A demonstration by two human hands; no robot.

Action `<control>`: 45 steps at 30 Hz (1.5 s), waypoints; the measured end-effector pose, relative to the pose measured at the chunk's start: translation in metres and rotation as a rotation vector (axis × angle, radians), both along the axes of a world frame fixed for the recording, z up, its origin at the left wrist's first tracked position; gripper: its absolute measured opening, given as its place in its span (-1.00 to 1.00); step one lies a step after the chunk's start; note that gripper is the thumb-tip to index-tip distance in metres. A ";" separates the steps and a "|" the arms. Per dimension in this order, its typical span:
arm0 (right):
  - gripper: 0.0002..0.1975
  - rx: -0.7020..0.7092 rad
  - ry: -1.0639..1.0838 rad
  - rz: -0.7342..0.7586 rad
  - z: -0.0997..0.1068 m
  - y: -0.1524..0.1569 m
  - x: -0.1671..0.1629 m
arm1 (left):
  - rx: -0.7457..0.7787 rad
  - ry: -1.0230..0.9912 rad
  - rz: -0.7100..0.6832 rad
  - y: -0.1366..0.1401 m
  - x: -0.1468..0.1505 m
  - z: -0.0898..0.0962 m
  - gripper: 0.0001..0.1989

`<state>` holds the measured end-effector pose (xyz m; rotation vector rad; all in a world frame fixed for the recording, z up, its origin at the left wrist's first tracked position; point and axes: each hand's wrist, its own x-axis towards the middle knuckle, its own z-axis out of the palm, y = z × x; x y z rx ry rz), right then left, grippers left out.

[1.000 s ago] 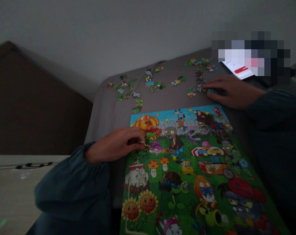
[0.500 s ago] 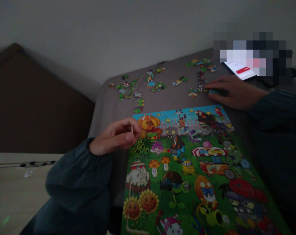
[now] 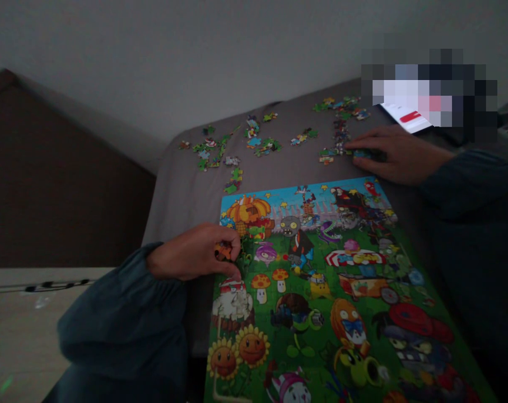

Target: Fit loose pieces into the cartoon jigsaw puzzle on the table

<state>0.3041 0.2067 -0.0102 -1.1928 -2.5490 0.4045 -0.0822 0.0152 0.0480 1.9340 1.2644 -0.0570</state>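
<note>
My left hand (image 3: pixel 190 252) is at the left edge of the colourful cartoon picture board (image 3: pixel 291 336), its thumb and fingers closed around a small orange puzzle piece (image 3: pixel 223 251). The fingertips hide part of the picture there. Beyond the board's far right corner, my right hand (image 3: pixel 396 154) lies low over the grey cloth, fingers stretched out and apart. Its fingertips touch or nearly touch a cluster of loose puzzle pieces (image 3: pixel 341 134), and some blue-green pieces (image 3: pixel 360 153) show between its index finger and thumb.
More loose puzzle pieces (image 3: pixel 214 148) are scattered over the grey cloth surface (image 3: pixel 287 159) beyond the board. A lit phone or tablet screen (image 3: pixel 409 115), partly pixelated, is at the far right. A dark brown panel (image 3: pixel 60 184) stands left, and a pale wall (image 3: pixel 173 56) rises behind.
My left hand has come down from the board's upper left corner toward me and turned, so the orange piece now shows. My right hand stays in place; the view has shifted slightly.
</note>
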 end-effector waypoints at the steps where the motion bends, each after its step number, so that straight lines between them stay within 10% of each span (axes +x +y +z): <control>1: -0.49 0.006 -0.006 0.002 -0.001 0.000 0.000 | 0.016 0.005 0.004 0.000 0.001 -0.001 -0.63; 20: -0.44 0.133 -0.048 0.114 -0.005 0.007 0.005 | 0.256 -0.106 0.012 0.005 -0.005 0.001 -0.75; 45: -0.35 0.127 -0.079 0.115 -0.002 0.005 0.004 | 0.126 0.036 0.027 0.001 0.003 -0.002 -0.67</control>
